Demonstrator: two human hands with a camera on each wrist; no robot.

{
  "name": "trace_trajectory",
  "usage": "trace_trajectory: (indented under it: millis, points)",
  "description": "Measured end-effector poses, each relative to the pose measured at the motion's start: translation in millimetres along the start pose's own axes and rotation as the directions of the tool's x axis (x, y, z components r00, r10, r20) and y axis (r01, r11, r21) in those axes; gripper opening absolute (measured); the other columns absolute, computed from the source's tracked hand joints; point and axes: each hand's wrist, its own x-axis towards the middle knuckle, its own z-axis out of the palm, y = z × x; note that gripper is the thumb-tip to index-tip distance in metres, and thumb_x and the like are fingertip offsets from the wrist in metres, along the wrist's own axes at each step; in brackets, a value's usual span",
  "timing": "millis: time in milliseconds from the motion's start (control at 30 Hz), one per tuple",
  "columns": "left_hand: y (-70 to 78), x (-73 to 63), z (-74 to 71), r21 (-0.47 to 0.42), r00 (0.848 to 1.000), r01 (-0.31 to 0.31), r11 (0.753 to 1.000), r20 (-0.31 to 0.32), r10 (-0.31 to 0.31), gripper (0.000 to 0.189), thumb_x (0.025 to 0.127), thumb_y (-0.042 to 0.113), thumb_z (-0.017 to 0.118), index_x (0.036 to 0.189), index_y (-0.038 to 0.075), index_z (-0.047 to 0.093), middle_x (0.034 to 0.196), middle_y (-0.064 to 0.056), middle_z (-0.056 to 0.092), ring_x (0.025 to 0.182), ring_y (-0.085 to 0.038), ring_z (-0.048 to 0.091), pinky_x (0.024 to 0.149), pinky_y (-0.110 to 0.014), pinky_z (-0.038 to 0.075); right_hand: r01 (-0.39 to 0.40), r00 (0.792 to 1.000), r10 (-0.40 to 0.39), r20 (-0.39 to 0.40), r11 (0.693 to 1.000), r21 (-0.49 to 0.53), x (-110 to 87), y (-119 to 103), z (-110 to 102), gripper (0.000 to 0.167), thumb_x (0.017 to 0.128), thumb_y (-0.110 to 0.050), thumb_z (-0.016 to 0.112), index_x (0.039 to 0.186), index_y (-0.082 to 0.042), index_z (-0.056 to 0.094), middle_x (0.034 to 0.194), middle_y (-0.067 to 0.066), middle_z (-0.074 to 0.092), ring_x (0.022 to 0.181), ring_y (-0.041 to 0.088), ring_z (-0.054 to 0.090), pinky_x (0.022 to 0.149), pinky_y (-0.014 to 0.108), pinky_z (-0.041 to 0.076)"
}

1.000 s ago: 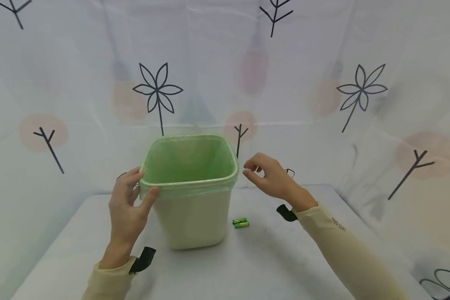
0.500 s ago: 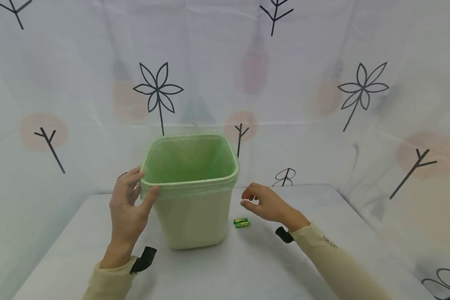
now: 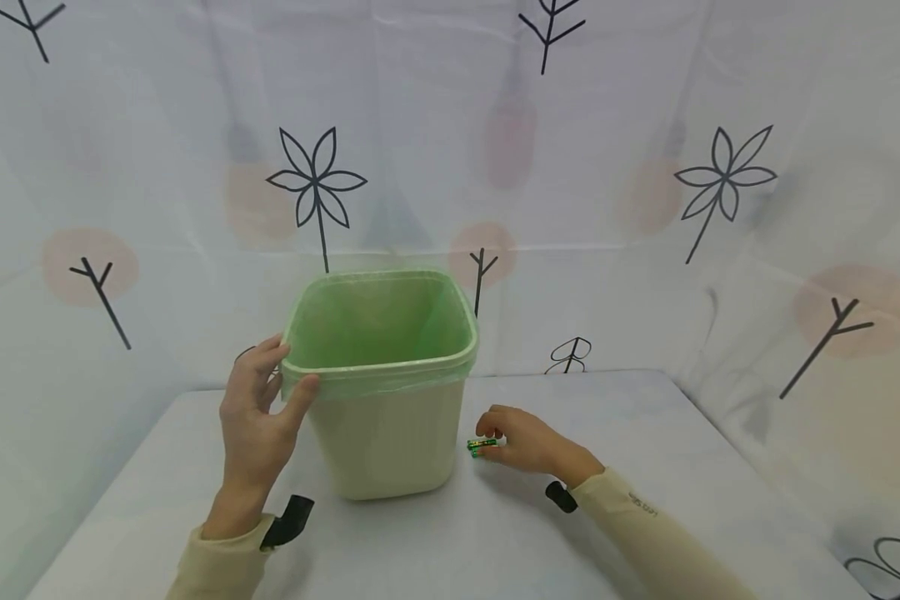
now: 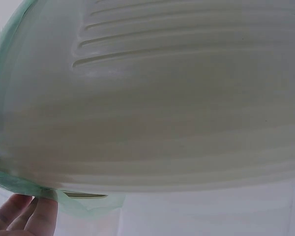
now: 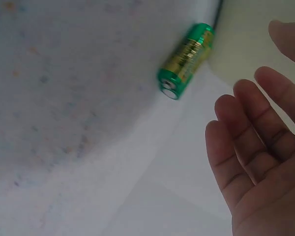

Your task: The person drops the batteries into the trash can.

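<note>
A cream trash can (image 3: 386,446) stands at the middle of the table, with a green bag liner (image 3: 375,385) folded over its rim. My left hand (image 3: 258,421) holds the rim at its left corner, thumb at the front. In the left wrist view the fingers (image 4: 43,215) lie against the liner, below the can's ribbed wall (image 4: 162,108). To the right of the can lie two green and gold batteries (image 3: 482,443), side by side. Over them is my right hand (image 3: 525,442), its thumb partly covering them. The right wrist view shows thumb and fingers spread apart near a battery (image 5: 187,61).
A white cloth covers the table (image 3: 630,450). Behind it hangs a pale curtain (image 3: 420,108) with plant drawings, and it also closes in both sides. The can's right wall rises just left of the batteries.
My right hand has come down from beside the can's rim to the batteries on the table. The left hand and the can have stayed in place.
</note>
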Motion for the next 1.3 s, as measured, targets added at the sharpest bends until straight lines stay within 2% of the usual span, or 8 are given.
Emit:
trace_trajectory:
  millis: [200,267,400,500,633,900,1067,1300]
  points:
    - [1.3,0.2,-0.3,0.001,1.000,0.008,1.000,0.001,-0.008,0.047,0.078,-0.004,0.075,0.122,-0.004,0.057,0.132,-0.009,0.053,0.122,-0.021,0.053,0.099,-0.024,0.045,-0.017,0.999,0.018,0.028,0.999,-0.041,0.5,6,13,0.015,0.085,-0.025,0.072,0.097,-0.017,0.067,0.090,-0.007,0.058,0.084,0.012,0.055,0.074,0.029,0.049]
    - [10.9,1.2,0.1,0.006,1.000,0.023,1.000,0.002,-0.023,0.046,0.078,-0.007,0.073,0.121,-0.007,0.056,0.132,-0.012,0.052,0.122,-0.021,0.053,0.099,-0.024,0.045,-0.023,0.999,0.025,0.031,0.998,-0.063,0.9,8,16,0.015,0.084,-0.025,0.073,0.096,-0.018,0.067,0.088,-0.009,0.056,0.082,0.011,0.053,0.072,0.027,0.048]
    - [11.5,1.1,0.0,0.011,1.000,0.026,1.000,0.001,-0.026,0.047,0.078,-0.007,0.073,0.121,-0.006,0.056,0.132,-0.011,0.052,0.122,-0.021,0.053,0.099,-0.023,0.045,-0.008,1.000,0.011,0.028,0.994,-0.110,1.3,11,20,0.015,0.084,-0.025,0.073,0.095,-0.019,0.066,0.086,-0.009,0.054,0.080,0.009,0.050,0.069,0.025,0.046]
    - [2.4,0.0,-0.5,0.007,1.000,0.017,1.000,0.001,-0.017,0.048,0.078,-0.004,0.075,0.122,-0.004,0.056,0.132,-0.008,0.052,0.122,-0.020,0.053,0.099,-0.024,0.045,0.005,1.000,-0.002,0.025,0.991,-0.130,1.7,11,20,0.015,0.084,-0.026,0.073,0.095,-0.019,0.066,0.085,-0.010,0.053,0.078,0.007,0.048,0.068,0.024,0.046]
    - [1.9,-0.1,-0.4,-0.002,1.000,0.018,1.000,0.000,-0.018,0.048,0.078,-0.005,0.074,0.122,-0.004,0.057,0.132,-0.008,0.053,0.122,-0.020,0.053,0.099,-0.024,0.045,0.004,1.000,0.000,0.030,0.991,-0.132,1.9,10,21,0.015,0.083,-0.025,0.074,0.094,-0.019,0.066,0.083,-0.010,0.052,0.076,0.006,0.046,0.066,0.023,0.045]
    - [2.7,0.4,0.2,-0.003,1.000,0.018,1.000,0.003,-0.018,0.047,0.078,-0.006,0.074,0.122,-0.002,0.057,0.132,-0.009,0.053,0.122,-0.022,0.053,0.099,-0.024,0.045,-0.048,0.991,0.054,0.126,0.998,-0.045,0.8,10,21,0.019,0.083,-0.023,0.074,0.099,-0.018,0.065,0.082,-0.011,0.052,0.075,0.007,0.048,0.066,0.023,0.044]
    - [2.9,1.6,-0.2,-0.007,1.000,0.006,1.000,-0.007,-0.006,0.047,0.077,-0.006,0.074,0.121,-0.005,0.057,0.131,-0.010,0.053,0.121,-0.023,0.054,0.098,-0.024,0.046,-0.056,0.982,0.046,0.181,0.997,0.046,2.2,7,17,0.021,0.084,-0.019,0.073,0.102,-0.016,0.065,0.084,-0.010,0.054,0.077,0.008,0.049,0.069,0.024,0.046]
    - [2.5,-0.1,0.0,-0.006,1.000,0.021,1.000,0.000,-0.021,0.048,0.077,-0.008,0.074,0.122,-0.003,0.057,0.131,-0.010,0.053,0.122,-0.020,0.053,0.098,-0.023,0.045,-0.060,0.971,0.025,0.240,0.988,0.142,4.1,5,19,0.015,0.084,-0.010,0.071,0.097,-0.016,0.065,0.074,-0.009,0.055,0.068,0.004,0.049,0.061,0.021,0.046]
